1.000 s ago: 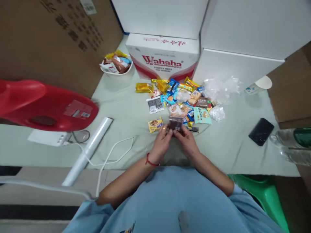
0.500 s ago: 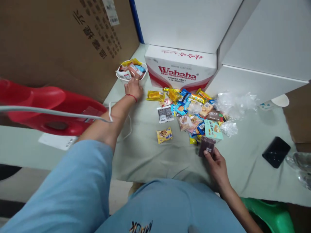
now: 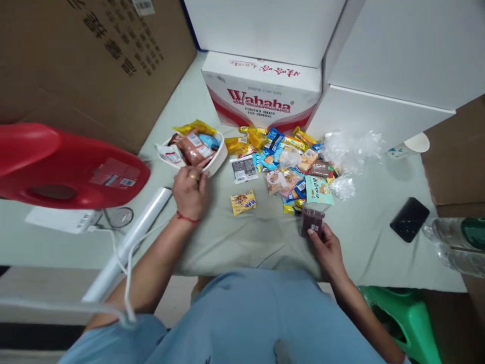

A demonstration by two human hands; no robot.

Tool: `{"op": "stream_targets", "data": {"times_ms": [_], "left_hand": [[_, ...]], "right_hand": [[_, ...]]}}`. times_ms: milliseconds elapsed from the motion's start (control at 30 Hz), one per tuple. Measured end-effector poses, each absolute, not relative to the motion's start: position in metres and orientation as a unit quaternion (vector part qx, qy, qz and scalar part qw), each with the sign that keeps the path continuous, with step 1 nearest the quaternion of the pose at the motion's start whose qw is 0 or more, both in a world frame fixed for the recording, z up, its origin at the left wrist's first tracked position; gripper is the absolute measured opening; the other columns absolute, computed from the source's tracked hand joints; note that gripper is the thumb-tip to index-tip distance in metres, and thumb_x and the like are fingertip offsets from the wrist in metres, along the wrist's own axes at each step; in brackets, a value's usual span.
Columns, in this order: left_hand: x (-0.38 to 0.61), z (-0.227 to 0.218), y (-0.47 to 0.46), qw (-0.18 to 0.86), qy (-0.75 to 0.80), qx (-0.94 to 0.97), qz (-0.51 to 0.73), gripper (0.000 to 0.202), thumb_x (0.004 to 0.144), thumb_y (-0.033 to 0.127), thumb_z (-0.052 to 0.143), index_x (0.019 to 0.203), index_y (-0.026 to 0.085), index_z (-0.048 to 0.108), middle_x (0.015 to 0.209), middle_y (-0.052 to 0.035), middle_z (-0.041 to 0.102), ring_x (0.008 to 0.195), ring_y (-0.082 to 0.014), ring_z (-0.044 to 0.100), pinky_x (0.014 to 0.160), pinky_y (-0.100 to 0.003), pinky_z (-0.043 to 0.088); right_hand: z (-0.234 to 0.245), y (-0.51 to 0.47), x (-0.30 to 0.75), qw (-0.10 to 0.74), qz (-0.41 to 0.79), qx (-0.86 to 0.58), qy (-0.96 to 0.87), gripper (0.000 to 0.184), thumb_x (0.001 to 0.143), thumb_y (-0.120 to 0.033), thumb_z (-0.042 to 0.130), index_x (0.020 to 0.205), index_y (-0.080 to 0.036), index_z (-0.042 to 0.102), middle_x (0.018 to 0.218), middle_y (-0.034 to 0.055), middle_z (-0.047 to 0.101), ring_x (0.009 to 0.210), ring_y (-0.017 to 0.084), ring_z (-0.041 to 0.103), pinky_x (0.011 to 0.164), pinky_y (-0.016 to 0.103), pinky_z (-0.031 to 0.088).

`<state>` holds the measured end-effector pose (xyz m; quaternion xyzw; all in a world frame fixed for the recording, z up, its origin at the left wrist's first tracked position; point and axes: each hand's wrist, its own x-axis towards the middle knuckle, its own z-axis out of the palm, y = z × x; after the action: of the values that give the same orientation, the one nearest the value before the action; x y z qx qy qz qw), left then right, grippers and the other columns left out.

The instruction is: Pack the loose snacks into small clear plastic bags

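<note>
At the left, my left hand (image 3: 190, 192) is closed on the near rim of a white plastic container (image 3: 219, 161); the fingertips are partly hidden. Packaged snacks fill the container, among them a brown-and-pink packet (image 3: 195, 148) and a yellow packet (image 3: 195, 126). My right hand (image 3: 329, 246) pinches a small dark brown snack packet (image 3: 312, 222) just above the table's front part. Beyond it lies a pile of wrapped snacks, with a light green packet (image 3: 319, 190) nearest. A yellow cookie packet (image 3: 243, 202) and a black-and-white packet (image 3: 244, 169) lie between my hands.
A Wahaha carton (image 3: 261, 98) stands behind the pile. Crumpled clear plastic (image 3: 352, 151), a paper cup (image 3: 411, 145), a black phone (image 3: 409, 219) and plastic bottles (image 3: 454, 232) are on the right. A red jug (image 3: 76, 167), white cables and a plastic-film roll (image 3: 146, 222) lie left.
My left hand has drawn the container nearer, away from the carton and toward the front edge. My right hand still holds the brown packet. The view has shifted somewhat.
</note>
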<state>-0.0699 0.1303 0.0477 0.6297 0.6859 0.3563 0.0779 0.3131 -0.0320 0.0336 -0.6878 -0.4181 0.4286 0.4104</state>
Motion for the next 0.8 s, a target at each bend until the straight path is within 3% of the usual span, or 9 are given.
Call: {"op": "stream_targets", "data": {"times_ms": [133,233,333,400,500,633,733,800], "left_hand": [[-0.032,0.074,0.095,0.171,0.629,0.582,0.487,0.024,0.095,0.046,0.068,0.093,0.023,0.067,0.096,-0.0049,0.063,0.090,-0.0210,0.060,0.090,-0.036,0.049],[0.000,0.085,0.112,0.391,0.535,0.405,0.631,0.027,0.094,0.048,0.071,0.087,0.024,0.060,0.077,0.0025,0.051,0.066,-0.0125,0.048,0.070,-0.027,0.046],[0.027,0.084,0.144,0.606,0.448,0.214,0.621,0.033,0.095,0.033,0.070,0.075,0.022,0.047,0.061,0.0075,0.035,0.053,-0.0086,0.031,0.060,-0.023,0.039],[0.041,0.083,0.159,0.678,0.430,0.147,0.578,0.032,0.097,0.025,0.065,0.072,0.022,0.045,0.055,0.0090,0.029,0.049,-0.0076,0.026,0.059,-0.023,0.038],[0.055,0.086,0.157,0.700,0.407,0.148,0.567,0.023,0.098,0.024,0.060,0.076,0.022,0.053,0.054,0.0086,0.030,0.047,-0.0082,0.027,0.058,-0.025,0.041],[0.061,0.098,0.108,0.689,0.370,0.257,0.568,0.023,0.097,0.037,0.066,0.081,0.023,0.059,0.063,0.0045,0.046,0.053,-0.0099,0.035,0.059,-0.025,0.042],[0.066,0.100,0.054,0.622,0.360,0.480,0.503,0.030,0.098,0.051,0.066,0.085,0.024,0.065,0.075,0.0002,0.057,0.067,-0.0150,0.051,0.064,-0.028,0.045],[0.070,0.091,0.024,0.547,0.324,0.659,0.402,0.030,0.103,0.048,0.057,0.090,0.024,0.068,0.086,-0.0043,0.065,0.079,-0.0189,0.058,0.074,-0.032,0.048]], "right_hand": [[0.034,-0.034,0.313,0.412,0.418,-0.689,-0.424,0.051,0.086,-0.062,0.073,0.115,-0.020,0.073,0.109,0.0073,0.079,0.099,0.027,0.069,0.091,0.039,0.055],[0.036,-0.040,0.312,0.411,0.403,-0.694,-0.433,0.049,0.087,-0.062,0.072,0.113,-0.020,0.073,0.106,0.0069,0.079,0.097,0.026,0.069,0.090,0.038,0.055],[0.035,-0.048,0.314,0.416,0.383,-0.702,-0.433,0.050,0.088,-0.062,0.071,0.114,-0.020,0.071,0.105,0.0075,0.078,0.096,0.026,0.069,0.091,0.040,0.055],[0.032,-0.054,0.315,0.441,0.368,-0.703,-0.419,0.054,0.088,-0.062,0.072,0.122,-0.021,0.068,0.113,0.0089,0.077,0.100,0.027,0.069,0.093,0.041,0.056],[0.028,-0.062,0.319,0.486,0.368,-0.699,-0.375,0.059,0.087,-0.061,0.074,0.131,-0.023,0.060,0.117,0.0094,0.076,0.102,0.026,0.071,0.090,0.042,0.058],[0.039,-0.066,0.344,0.544,0.428,-0.652,-0.309,0.038,0.090,-0.051,0.072,0.119,-0.026,0.065,0.107,0.0065,0.075,0.087,0.022,0.070,0.077,0.038,0.059],[0.066,-0.067,0.381,0.618,0.405,-0.613,-0.280,0.024,0.089,-0.040,0.072,0.111,-0.028,0.071,0.107,0.0048,0.075,0.080,0.020,0.068,0.068,0.033,0.056],[0.090,-0.070,0.406,0.669,0.353,-0.593,-0.276,0.024,0.088,-0.035,0.072,0.112,-0.030,0.073,0.112,0.0037,0.075,0.085,0.019,0.069,0.069,0.032,0.057]]}}
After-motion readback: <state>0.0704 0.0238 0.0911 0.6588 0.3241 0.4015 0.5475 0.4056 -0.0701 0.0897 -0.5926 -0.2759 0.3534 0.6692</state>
